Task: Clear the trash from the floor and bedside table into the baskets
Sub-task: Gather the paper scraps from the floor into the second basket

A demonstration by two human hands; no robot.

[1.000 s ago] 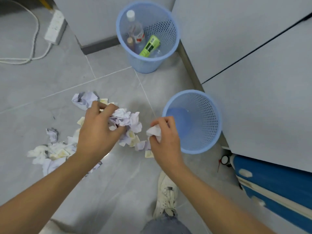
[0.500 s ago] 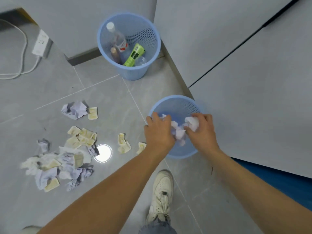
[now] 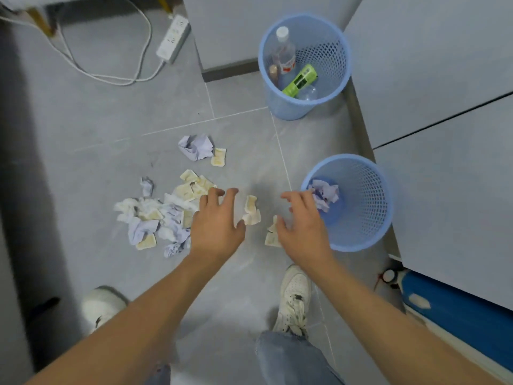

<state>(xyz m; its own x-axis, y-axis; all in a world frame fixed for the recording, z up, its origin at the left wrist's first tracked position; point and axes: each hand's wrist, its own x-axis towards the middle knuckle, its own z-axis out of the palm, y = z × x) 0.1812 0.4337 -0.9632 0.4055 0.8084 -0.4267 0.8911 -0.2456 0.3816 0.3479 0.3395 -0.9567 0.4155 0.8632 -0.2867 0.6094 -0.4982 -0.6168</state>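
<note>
Crumpled white and yellowish paper scraps [image 3: 158,215] lie in a heap on the grey floor, with a bigger paper ball [image 3: 195,147] beyond them. My left hand [image 3: 218,222] hovers at the heap's right edge, fingers spread, holding nothing. My right hand [image 3: 304,223] is empty too, fingers spread, just left of the near blue basket [image 3: 369,207]. Crumpled paper [image 3: 324,194] lies inside that basket. Two loose scraps, one [image 3: 251,211] between my hands and one [image 3: 272,236] by my right thumb, rest on the floor. The far blue basket [image 3: 327,45] holds a bottle and a green tube.
Grey cabinet fronts [image 3: 444,93] stand on the right, close behind both baskets. A white power strip [image 3: 173,38] and its cable lie at the back left. My two white shoes [image 3: 295,298] stand near the bottom. A blue object [image 3: 458,309] lies at the lower right.
Both hands carried crumpled paper to the near basket and let it go there. They have now moved back left over the floor scraps, empty and spread.
</note>
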